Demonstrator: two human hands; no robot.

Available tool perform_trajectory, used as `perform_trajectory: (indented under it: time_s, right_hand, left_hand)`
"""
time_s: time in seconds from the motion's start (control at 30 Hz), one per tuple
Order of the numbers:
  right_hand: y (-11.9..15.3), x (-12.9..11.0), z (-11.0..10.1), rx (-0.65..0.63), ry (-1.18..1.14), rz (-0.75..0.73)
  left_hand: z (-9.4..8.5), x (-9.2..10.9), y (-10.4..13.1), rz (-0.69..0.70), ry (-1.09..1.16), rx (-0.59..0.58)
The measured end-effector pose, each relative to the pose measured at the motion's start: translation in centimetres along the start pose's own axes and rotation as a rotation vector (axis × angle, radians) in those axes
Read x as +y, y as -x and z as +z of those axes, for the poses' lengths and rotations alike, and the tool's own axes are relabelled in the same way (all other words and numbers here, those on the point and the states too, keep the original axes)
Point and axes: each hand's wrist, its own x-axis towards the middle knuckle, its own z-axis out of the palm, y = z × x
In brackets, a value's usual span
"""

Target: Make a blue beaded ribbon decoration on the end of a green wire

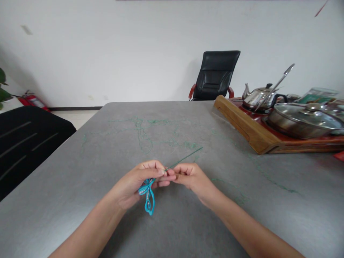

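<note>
My left hand (143, 182) is closed around a bright blue looped ornament (149, 199) with small shiny beads down its middle. Its petal-like loops hang below my fingers, and part of it is hidden in the palm. A thin dark green stem (188, 156) sticks out above my fingertips, slanting up to the right. My right hand (189, 175) is pinched close beside the left fingertips, near the stem's base. What its fingers hold, if anything, is too small to tell.
Loose, tangled green thread (143, 134) lies over the grey table (67, 172). At right, a wooden tea tray (242, 125) bears a metal kettle (259, 96) and a lidded pan (303, 122). Black chairs stand behind (219, 75) and at left (32, 143).
</note>
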Motion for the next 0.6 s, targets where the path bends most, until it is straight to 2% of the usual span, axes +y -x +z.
perform_trajectory:
  time_s: [0.1,0.17,0.23,0.33,0.4,0.43,0.5,0.57,0.6]
  right_hand:
    - [0.8,-0.2,-2.4,-0.079,0.204,0.02]
    - [2.1,-0.3,-4.9,-0.002,0.379,0.016]
    - [3.9,-0.1,-7.8,0.086,0.453,0.044]
    - [7.0,0.8,-12.1,0.217,0.398,0.252]
    - [8.8,1.5,-14.5,0.248,0.408,0.337]
    - [9.5,1.6,-15.3,0.282,0.478,0.314]
    - [10.2,1.1,-15.7,0.432,0.748,0.11]
    - [9.9,-0.3,-14.1,0.666,1.061,-0.203]
    - [9.4,-1.2,-12.5,0.683,1.124,-0.305]
  left_hand:
    - [0.0,0.1,0.0,0.037,-0.015,0.036]
    - [-0.2,0.4,0.1,0.066,-0.03,0.065]
    - [-0.5,0.8,0.3,0.086,-0.028,0.086]
    - [-0.9,1.2,0.6,0.109,-0.024,0.098]
    - [-1.0,1.3,0.7,0.119,-0.036,0.102]
    - [-0.9,1.3,0.7,0.121,-0.048,0.106]
    - [-0.7,1.2,0.7,0.127,-0.081,0.117]
    - [-0.4,1.1,0.6,0.142,-0.116,0.125]
    - [-0.3,1.0,0.6,0.151,-0.13,0.13]
